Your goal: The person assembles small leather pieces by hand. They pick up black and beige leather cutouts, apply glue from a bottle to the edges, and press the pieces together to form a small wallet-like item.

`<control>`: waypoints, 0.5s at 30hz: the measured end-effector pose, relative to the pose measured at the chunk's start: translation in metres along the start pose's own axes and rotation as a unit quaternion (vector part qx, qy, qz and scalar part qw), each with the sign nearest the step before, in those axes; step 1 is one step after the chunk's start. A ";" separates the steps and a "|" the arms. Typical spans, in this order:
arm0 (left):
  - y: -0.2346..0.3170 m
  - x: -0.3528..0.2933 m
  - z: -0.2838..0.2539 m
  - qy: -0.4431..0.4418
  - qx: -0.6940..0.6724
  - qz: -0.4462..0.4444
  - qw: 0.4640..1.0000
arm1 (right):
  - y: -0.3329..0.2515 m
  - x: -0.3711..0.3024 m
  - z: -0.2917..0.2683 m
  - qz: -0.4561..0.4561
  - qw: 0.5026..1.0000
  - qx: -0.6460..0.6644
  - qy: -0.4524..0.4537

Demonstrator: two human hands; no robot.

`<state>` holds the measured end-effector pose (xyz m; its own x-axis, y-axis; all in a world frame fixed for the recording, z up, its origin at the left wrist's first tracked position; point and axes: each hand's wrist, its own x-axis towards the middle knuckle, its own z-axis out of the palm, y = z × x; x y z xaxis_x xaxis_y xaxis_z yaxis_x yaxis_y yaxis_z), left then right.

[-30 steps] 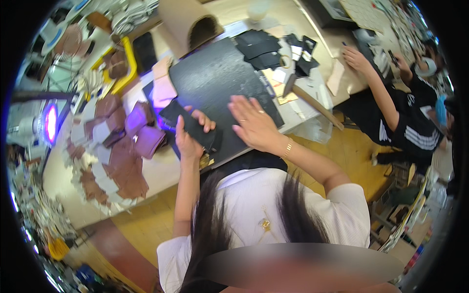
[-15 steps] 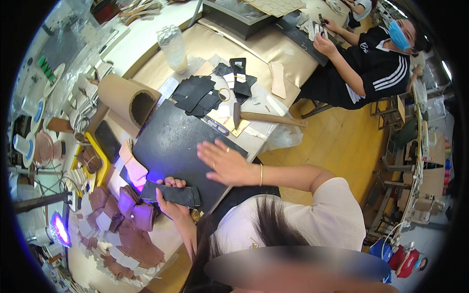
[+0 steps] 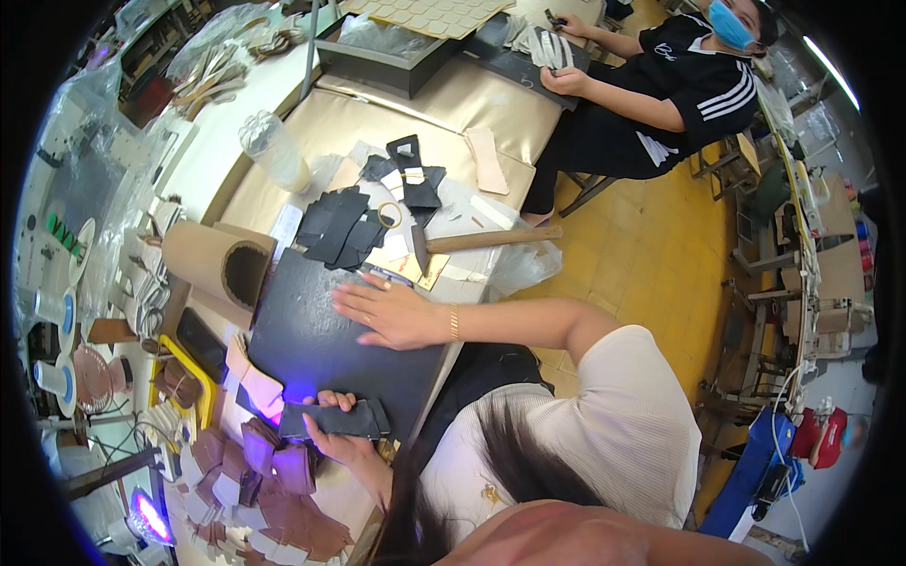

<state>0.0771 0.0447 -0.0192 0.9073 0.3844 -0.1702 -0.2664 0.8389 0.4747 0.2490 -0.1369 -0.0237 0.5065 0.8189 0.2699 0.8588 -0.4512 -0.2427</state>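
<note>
Leather piece (image 3: pixel 332 419), dark and flat, is lying low in the frame, left of centre, at the near edge of the black mat (image 3: pixel 311 340). The fingers (image 3: pixel 326 401) of the left hand (image 3: pixel 332 441) are curling over its top edge and clamping it from below with the thumb side. The right hand (image 3: pixel 392 316) is resting flat on the mat, near the centre of the frame, with fingers spread apart and holding nothing.

A hammer (image 3: pixel 481 241) is lying above the right hand, beside a stack of black cut pieces (image 3: pixel 340 229). Brown and purple pieces (image 3: pixel 264 472) are piling at lower left. A cardboard tube (image 3: pixel 219 265) is standing left of the mat. At upper right another person (image 3: pixel 661 85) is working at the same table.

To do this well, I think the flat hand should be keeping the mat steady while the left one is sliding the piece fully onto it, without bending it.
</note>
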 end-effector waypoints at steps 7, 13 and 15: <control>0.001 0.000 0.004 0.002 0.000 -0.012 1.000 | -0.039 -0.045 -0.004 -0.042 0.997 0.061 -0.025; 0.002 -0.001 0.004 0.030 0.020 -0.002 0.999 | -0.024 0.054 0.043 -0.105 0.992 0.070 -0.001; 0.002 -0.001 0.003 0.024 0.015 0.000 1.000 | -0.011 0.065 0.044 -0.094 0.994 0.046 -0.007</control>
<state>0.0770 0.0447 -0.0157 0.8904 0.4029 -0.2117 -0.2555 0.8274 0.5002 0.2689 -0.0628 -0.0440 0.3352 0.8914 0.3051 0.9276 -0.2554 -0.2728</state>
